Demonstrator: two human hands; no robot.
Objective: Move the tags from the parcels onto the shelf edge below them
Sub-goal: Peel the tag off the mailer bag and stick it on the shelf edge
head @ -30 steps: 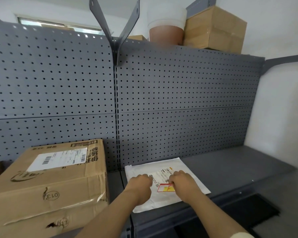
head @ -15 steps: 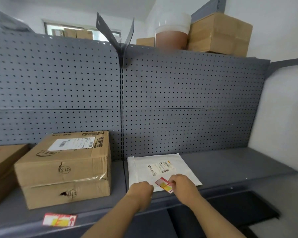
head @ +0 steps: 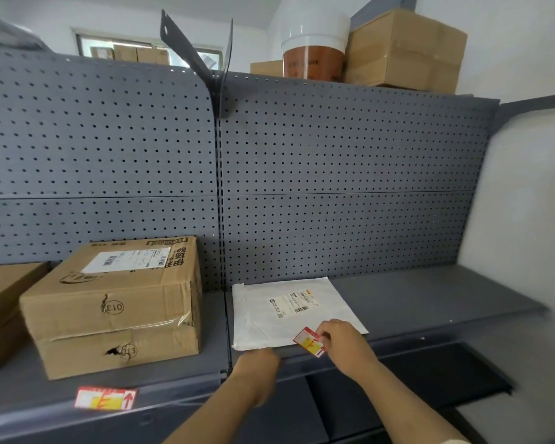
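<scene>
A white flat mailer parcel (head: 279, 318) lies on the grey shelf, with a printed label on top. My right hand (head: 343, 342) pinches a small red and yellow tag (head: 309, 341) over the mailer's front right corner, just above the shelf edge (head: 398, 346). My left hand (head: 257, 366) sits at the shelf edge below the mailer's front left corner, fingers curled; what it touches is hidden. A cardboard box parcel (head: 116, 306) marked 013 stands to the left. A second red and yellow tag (head: 104, 398) is stuck on the shelf edge below that box.
Another cardboard box (head: 0, 302) stands at the far left. A perforated grey back panel (head: 334, 174) rises behind the shelf. Boxes (head: 404, 49) and a white and brown tub (head: 314, 49) sit on top. A white wall (head: 526, 219) closes the right side; a lower shelf (head: 430, 379) lies below.
The view pulled back from the shelf. My right hand lifted the tag off the mailer and brought it toward the front edge; my left hand slid down to the shelf edge.
</scene>
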